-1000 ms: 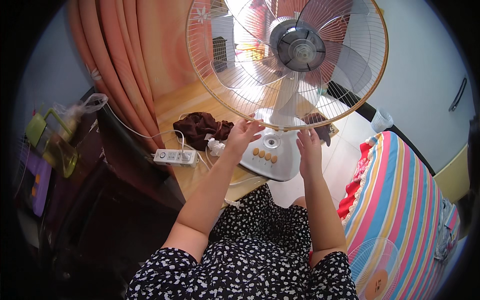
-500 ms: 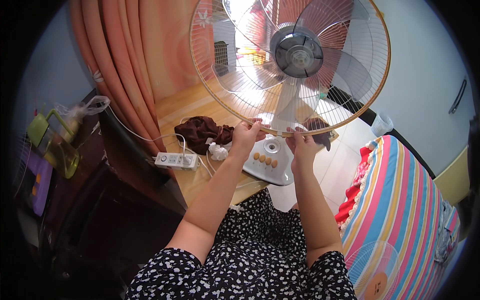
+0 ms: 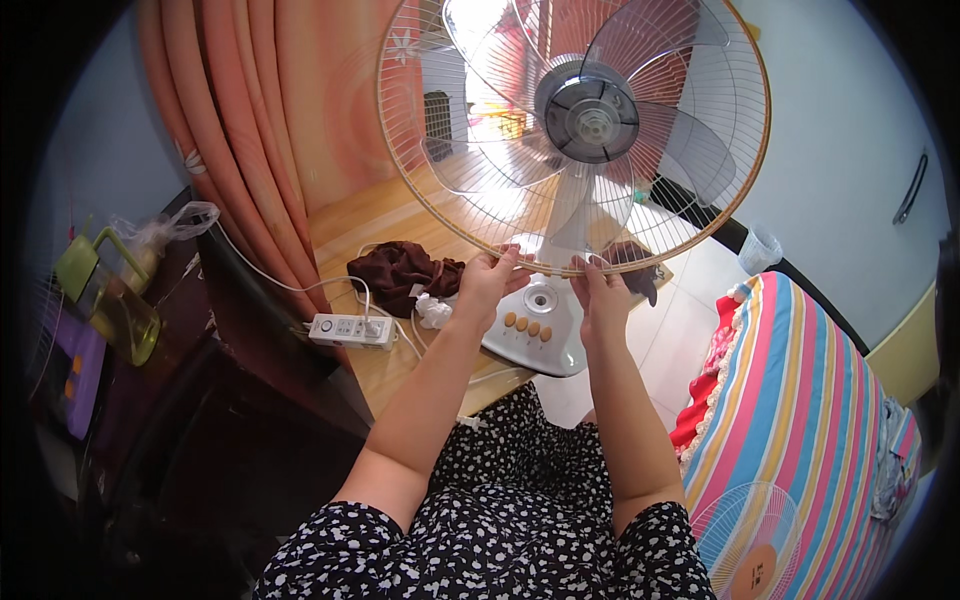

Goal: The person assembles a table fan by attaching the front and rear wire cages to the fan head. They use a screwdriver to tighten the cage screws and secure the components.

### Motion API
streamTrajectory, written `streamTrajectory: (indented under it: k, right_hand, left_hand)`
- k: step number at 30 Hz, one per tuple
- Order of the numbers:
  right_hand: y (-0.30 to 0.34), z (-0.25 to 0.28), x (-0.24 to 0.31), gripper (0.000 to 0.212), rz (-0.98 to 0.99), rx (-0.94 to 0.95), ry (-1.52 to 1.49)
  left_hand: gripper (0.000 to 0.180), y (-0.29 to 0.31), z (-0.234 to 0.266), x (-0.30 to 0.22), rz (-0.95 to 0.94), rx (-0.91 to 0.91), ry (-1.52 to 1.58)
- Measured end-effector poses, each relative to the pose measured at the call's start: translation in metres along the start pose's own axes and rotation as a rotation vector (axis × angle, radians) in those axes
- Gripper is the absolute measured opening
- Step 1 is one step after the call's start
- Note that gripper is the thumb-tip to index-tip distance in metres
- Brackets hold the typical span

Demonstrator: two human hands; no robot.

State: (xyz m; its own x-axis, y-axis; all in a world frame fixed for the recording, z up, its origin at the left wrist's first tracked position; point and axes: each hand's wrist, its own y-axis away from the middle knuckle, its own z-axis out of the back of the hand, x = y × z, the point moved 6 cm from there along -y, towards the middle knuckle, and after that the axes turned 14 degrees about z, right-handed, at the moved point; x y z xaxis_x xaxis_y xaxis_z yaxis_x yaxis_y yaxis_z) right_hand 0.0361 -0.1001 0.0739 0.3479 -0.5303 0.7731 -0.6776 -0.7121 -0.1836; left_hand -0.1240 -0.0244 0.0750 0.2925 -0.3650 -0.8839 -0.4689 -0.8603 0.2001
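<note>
An electric fan stands in front of me on a wooden table (image 3: 385, 385), its grey see-through blades (image 3: 685, 150) and hub (image 3: 587, 112) facing me. No front grille covers the blades. My left hand (image 3: 490, 285) grips the gold-coloured rim (image 3: 420, 205) of the rear grille near its bottom. Close by on the right, my right hand (image 3: 602, 295) pinches the same rim, fingers partly hidden. Below both hands lies the fan's white base (image 3: 535, 345) with a round dial and a row of orange buttons. Brown cloth (image 3: 405, 270) lies bunched beside my left hand.
A white power strip (image 3: 350, 330) with a plugged-in cord and crumpled white tissue (image 3: 432, 311) are on the table's left. A striped bed cover (image 3: 790, 400) fills the right, with a loose front grille (image 3: 745, 530) on it. A green-lidded jug (image 3: 120, 310) stands far left.
The fan head has shifted slightly left and down in the picture. Both hands keep nearly the same place on the rim.
</note>
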Motion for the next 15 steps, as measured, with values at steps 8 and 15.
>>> streamTrajectory:
  k: [8, 15]
  right_hand:
    - [-0.001, 0.006, -0.006, 0.024, -0.043, 0.033, 0.003]
    - [0.004, 0.008, 0.004, 0.031, -0.042, 0.071, 0.073]
  left_hand:
    - [0.027, 0.006, 0.001, -0.002, -0.014, -0.033, -0.042]
    - [0.027, 0.006, 0.002, -0.001, -0.014, -0.029, -0.083]
